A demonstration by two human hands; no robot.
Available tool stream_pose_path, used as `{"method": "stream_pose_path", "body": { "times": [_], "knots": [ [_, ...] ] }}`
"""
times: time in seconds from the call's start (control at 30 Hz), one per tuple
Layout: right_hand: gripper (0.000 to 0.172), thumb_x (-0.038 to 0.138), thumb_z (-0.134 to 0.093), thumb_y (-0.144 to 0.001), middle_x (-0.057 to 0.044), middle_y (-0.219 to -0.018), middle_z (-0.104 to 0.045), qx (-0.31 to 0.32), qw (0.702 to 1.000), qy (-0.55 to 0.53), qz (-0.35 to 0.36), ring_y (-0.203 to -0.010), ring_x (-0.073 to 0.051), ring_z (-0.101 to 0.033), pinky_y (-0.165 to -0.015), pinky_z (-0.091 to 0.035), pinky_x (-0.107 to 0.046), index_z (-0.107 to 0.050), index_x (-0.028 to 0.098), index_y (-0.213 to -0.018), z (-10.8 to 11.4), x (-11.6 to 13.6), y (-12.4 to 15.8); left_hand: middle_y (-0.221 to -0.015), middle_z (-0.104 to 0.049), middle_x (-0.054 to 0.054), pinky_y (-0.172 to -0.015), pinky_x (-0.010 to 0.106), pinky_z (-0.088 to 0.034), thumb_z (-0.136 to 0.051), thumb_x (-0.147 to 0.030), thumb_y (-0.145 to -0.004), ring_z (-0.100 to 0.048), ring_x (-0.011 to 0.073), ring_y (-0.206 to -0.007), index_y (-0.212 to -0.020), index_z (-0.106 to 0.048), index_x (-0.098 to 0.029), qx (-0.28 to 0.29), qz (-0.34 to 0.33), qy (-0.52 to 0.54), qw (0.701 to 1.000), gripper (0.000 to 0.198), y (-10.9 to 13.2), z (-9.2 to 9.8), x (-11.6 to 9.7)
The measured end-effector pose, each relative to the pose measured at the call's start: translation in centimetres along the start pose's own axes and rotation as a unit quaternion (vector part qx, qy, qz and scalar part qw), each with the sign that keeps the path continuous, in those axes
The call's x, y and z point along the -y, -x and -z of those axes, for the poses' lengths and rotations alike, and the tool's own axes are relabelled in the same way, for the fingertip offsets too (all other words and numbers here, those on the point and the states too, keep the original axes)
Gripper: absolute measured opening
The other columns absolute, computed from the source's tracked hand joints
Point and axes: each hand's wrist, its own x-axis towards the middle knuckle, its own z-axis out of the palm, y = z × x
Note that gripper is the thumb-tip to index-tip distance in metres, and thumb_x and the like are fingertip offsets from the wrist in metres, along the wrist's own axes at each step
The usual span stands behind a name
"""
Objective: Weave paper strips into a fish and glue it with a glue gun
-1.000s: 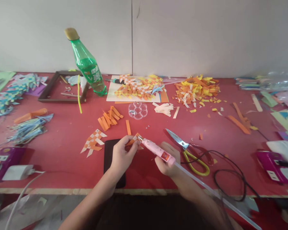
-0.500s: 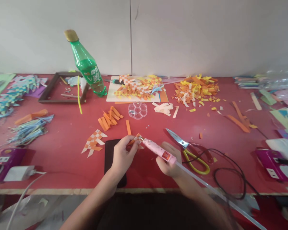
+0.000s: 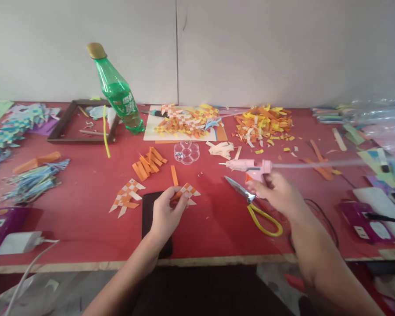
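My left hand (image 3: 164, 213) pinches a small orange-and-white woven paper piece (image 3: 187, 192) just above the red table (image 3: 69, 210). My right hand (image 3: 276, 191) is closed on a pink glue gun (image 3: 246, 166) with a long clear glue stick trailing right; its nozzle points left, well away from the woven piece. Yellow-handled scissors (image 3: 256, 206) lie under my right hand. A dark phone (image 3: 151, 215) lies beneath my left wrist. A second woven piece (image 3: 127, 197) lies to the left.
A green bottle (image 3: 118, 94) leans by a wooden frame (image 3: 66, 127). Orange strips (image 3: 149, 160), a clear flower-shaped bead box (image 3: 186, 152), a board of woven pieces (image 3: 187, 120) and a scrap pile (image 3: 265, 123) lie behind. Purple power strips (image 3: 365, 217) and a black cable sit right.
My right hand has lifted the glue gun off the woven piece and swung it up and to the right. The left hand keeps its hold on the piece.
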Motion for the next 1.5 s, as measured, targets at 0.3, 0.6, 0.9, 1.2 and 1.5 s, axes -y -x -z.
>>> {"method": "stream_pose_path", "body": {
  "times": [0.3,0.6,0.9,1.2,1.5],
  "knots": [
    [0.026,0.034,-0.057,-0.086,-0.015,-0.082,-0.058,-0.069,0.972,0.218,0.044,-0.085,-0.03,-0.057,-0.08,-0.045,-0.044,-0.068,0.013,-0.076,-0.7,-0.8,-3.5,-0.073,-0.068,0.0,-0.06,0.023,-0.056,-0.063,-0.037,-0.086,-0.068,0.0141,-0.062,-0.087,-0.064,-0.018,-0.007,0.012,0.019,1.0,0.019,0.0,0.0,0.0],
    [0.003,0.023,-0.068,-0.084,-0.011,-0.11,-0.056,-0.017,0.927,0.274,0.254,-0.106,-0.03,-0.042,-0.087,-0.033,-0.044,-0.072,0.023,-0.084,-7.9,5.9,-3.1,-0.077,-0.071,0.001,-0.062,0.024,-0.057,-0.062,-0.038,-0.086,-0.069,0.0152,-0.065,-0.09,-0.065,-0.018,0.004,0.01,0.022,1.0,0.02,0.1,0.0,0.1],
    [0.009,0.024,-0.066,-0.087,-0.009,-0.097,-0.057,0.057,0.906,0.3,0.295,-0.101,-0.027,-0.043,-0.083,-0.03,-0.04,-0.071,0.021,-0.081,-10.1,5.8,-5.6,-0.074,-0.07,0.001,-0.061,0.023,-0.055,-0.061,-0.038,-0.087,-0.067,0.0148,-0.064,-0.09,-0.066,-0.018,0.015,0.012,0.026,0.999,0.021,0.3,0.0,0.0],
    [0.018,0.013,-0.053,-0.091,-0.01,-0.084,-0.063,0.161,0.856,0.341,0.354,-0.092,-0.024,-0.052,-0.087,-0.038,-0.04,-0.067,0.014,-0.081,-9.1,7.1,-5.9,-0.072,-0.068,-0.001,-0.059,0.021,-0.053,-0.062,-0.036,-0.086,-0.066,0.0126,-0.059,-0.086,-0.064,-0.019,0.036,0.013,0.028,0.999,0.017,0.2,0.0,-0.4],
    [0.013,0.027,-0.063,-0.09,-0.005,-0.094,-0.067,0.245,0.858,0.25,0.377,-0.085,-0.017,-0.063,-0.079,-0.054,-0.035,-0.066,0.015,-0.093,-8.4,7.0,-8.5,-0.077,-0.069,0.0,-0.06,0.022,-0.054,-0.061,-0.034,-0.087,-0.067,0.0123,-0.059,-0.09,-0.064,-0.019,0.028,0.013,0.025,0.999,0.016,0.2,-0.1,-0.1]
  ]
}}
